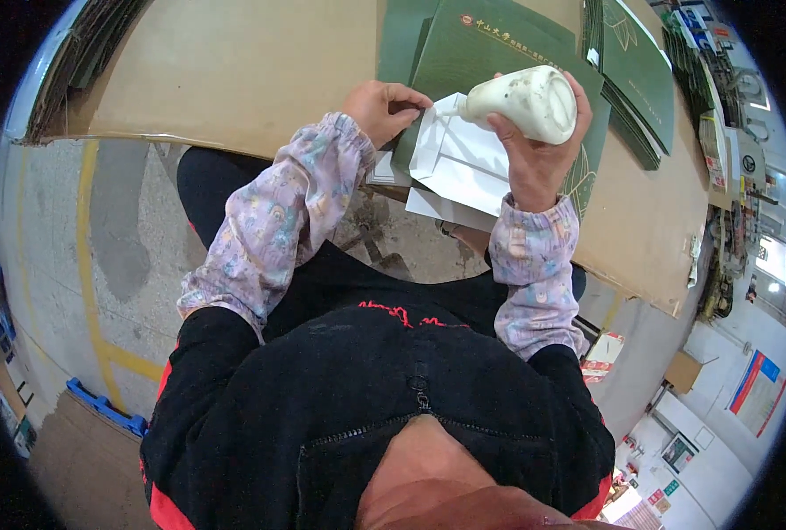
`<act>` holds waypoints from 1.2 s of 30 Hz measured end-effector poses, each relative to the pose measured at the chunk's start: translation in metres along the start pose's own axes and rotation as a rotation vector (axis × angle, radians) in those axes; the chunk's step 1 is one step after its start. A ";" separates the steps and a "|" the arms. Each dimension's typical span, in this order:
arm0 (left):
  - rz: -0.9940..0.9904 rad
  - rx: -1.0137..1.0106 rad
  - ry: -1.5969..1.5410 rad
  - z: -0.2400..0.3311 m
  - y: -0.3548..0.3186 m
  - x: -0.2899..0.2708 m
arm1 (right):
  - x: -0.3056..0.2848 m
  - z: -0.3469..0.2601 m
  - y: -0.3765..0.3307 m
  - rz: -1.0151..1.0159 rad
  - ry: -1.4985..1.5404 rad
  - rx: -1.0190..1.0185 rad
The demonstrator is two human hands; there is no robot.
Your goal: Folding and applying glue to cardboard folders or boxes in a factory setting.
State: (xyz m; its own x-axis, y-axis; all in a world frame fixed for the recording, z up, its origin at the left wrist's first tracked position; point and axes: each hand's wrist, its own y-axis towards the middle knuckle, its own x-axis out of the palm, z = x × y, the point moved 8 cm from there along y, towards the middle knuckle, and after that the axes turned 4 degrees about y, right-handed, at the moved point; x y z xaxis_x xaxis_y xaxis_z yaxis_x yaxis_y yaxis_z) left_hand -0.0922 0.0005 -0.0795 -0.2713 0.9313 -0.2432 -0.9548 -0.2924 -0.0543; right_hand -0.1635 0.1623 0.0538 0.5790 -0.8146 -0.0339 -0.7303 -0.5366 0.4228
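My right hand (534, 155) is wrapped round a white plastic squeeze bottle (530, 102), tilted so that its nozzle points left. The nozzle tip is at the upper part of a white folded paper piece (459, 159), which hangs partly over the table's near edge. Thumb and forefinger of my left hand (386, 110) come together at the paper's upper left corner; whether they pinch it is hard to make out. Beneath the paper and bottle lies a dark green printed folder (472, 57). Patterned sleeve covers show on both my forearms.
The brown board tabletop (243, 71) stretches left and right. More green folders (636, 75) are stacked at the right, and a dark stack (83, 66) stands at the far left. Below the table edge are my legs and a grey floor (136, 238) with yellow lines.
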 end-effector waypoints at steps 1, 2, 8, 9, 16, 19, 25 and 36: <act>-0.003 0.000 0.001 0.002 0.000 0.000 | -0.001 0.001 0.000 0.003 0.000 0.001; 0.001 0.011 0.017 0.004 0.000 0.000 | -0.005 0.000 0.001 0.033 0.008 -0.012; 0.005 0.061 0.061 0.011 0.000 0.001 | -0.045 0.000 -0.004 0.210 0.079 -0.064; 0.001 0.056 0.080 0.011 0.002 0.003 | -0.061 0.000 -0.007 0.278 0.126 -0.074; 0.024 0.051 0.069 0.014 -0.006 -0.008 | -0.167 0.006 -0.049 0.628 0.361 0.081; 0.000 0.014 0.039 0.019 -0.003 -0.002 | -0.207 -0.008 -0.074 0.726 0.402 0.041; -0.017 0.008 -0.026 0.011 -0.001 -0.001 | -0.221 -0.021 -0.089 0.766 0.191 0.023; -0.004 -0.007 -0.046 0.012 -0.002 -0.002 | -0.225 -0.005 -0.087 0.707 -0.045 -0.001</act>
State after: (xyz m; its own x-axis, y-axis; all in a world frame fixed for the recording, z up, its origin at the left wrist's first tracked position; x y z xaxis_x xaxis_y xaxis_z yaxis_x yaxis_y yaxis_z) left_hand -0.0915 0.0015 -0.0678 -0.2730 0.9414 -0.1978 -0.9550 -0.2900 -0.0622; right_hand -0.2282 0.3934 0.0293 -0.0494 -0.9760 0.2121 -0.9252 0.1247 0.3584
